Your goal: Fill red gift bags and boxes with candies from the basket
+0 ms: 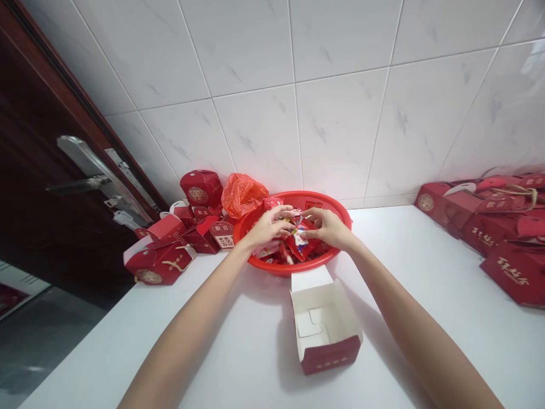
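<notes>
A red perforated plastic basket (293, 270) holds a heap of wrapped sweets (275, 250), mostly in red packaging. Both hands are inside it, close together. My left hand (269, 228) lies over the sweets with its fingers stretched out and apart. Thumb and forefinger of my right hand (327, 228) curl around a small wrapped sweet (297, 215); the fingertips are partly hidden. Below them lies a red packet (301, 243) with a white and blue print. In front of the basket stands an uncovered gift box (330, 359), dark red outside, white inside, with nothing in it.
Several closed red gift boxes (164, 262) stand at the left beside a crumpled orange-red plastic bag (243, 194). More red boxes (489, 227) are piled at the right. A tiled wall (336, 130) backs the white table (238, 341); a dark door (38, 113) is at the left.
</notes>
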### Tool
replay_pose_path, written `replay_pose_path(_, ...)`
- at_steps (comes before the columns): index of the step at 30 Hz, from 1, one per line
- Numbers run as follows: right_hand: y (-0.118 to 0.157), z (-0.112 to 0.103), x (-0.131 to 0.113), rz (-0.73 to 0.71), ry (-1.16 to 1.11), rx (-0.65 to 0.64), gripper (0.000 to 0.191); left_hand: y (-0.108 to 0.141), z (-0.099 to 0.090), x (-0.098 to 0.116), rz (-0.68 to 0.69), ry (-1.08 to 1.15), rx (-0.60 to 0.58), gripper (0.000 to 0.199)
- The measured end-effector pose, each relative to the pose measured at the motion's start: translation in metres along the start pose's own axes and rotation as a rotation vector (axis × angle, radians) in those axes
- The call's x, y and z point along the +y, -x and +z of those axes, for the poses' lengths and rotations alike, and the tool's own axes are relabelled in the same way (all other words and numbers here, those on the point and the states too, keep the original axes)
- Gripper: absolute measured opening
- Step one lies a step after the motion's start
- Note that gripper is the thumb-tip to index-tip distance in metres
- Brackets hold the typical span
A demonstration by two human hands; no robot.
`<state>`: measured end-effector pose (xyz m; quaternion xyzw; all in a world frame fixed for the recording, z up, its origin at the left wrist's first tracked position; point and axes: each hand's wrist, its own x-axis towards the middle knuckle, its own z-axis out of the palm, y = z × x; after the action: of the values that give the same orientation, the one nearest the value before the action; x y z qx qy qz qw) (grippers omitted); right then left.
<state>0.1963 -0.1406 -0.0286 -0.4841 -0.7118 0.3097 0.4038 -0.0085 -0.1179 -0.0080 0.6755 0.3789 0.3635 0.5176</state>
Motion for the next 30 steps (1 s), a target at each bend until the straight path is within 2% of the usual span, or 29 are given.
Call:
replay_pose_path(3,0.001,0.0,-0.002,0.006,0.012,0.009,0.044,0.001,0.001,0.002,-0.02,-0.015,-0.003,0.038)
replay_pose_path(6,0.001,0.0,-0.002,0.03,0.013,0.011,0.043,0.003,0.0,0.001,-0.011,-0.168,-0.023,0.02)
replay_pose_path(9,0.0,0.0,0.001,0.034,0.01,0.032,0.041,0.006,-0.002,-0.003,-0.111,-0.416,-0.181,0.008)
replay_pose_path(11,-0.001,0.001,0.003,0.034,0.009,0.06,0.04,0.007,-0.003,-0.004,-0.172,-0.602,-0.31,0.011)
replay_pose_path(14,-0.002,0.0,0.003,0.04,-0.022,0.1,0.038,0.009,-0.001,-0.005,-0.128,-0.777,-0.372,0.014)
replay_pose_path(16,-0.002,-0.001,0.002,0.04,-0.07,0.123,0.038,0.009,0.0,-0.004,-0.089,-0.771,-0.415,0.016)
replay_pose_path(19,-0.002,-0.004,-0.002,0.029,-0.187,0.141,0.041,0.01,0.002,-0.001,-0.128,-0.687,-0.474,0.026)
replay_pose_path(22,-0.001,-0.007,-0.004,0.005,-0.349,0.127,0.047,0.01,0.003,0.001,-0.121,-0.544,-0.342,0.039)
replay_pose_path(27,0.002,-0.012,-0.005,0.008,-0.573,0.003,0.06,0.009,0.001,-0.002,0.034,-0.253,-0.092,0.045)
replay_pose_path(30,0.004,-0.014,-0.011,0.038,-0.6,-0.089,0.05,0.008,-0.002,-0.003,0.105,-0.157,-0.01,0.051)
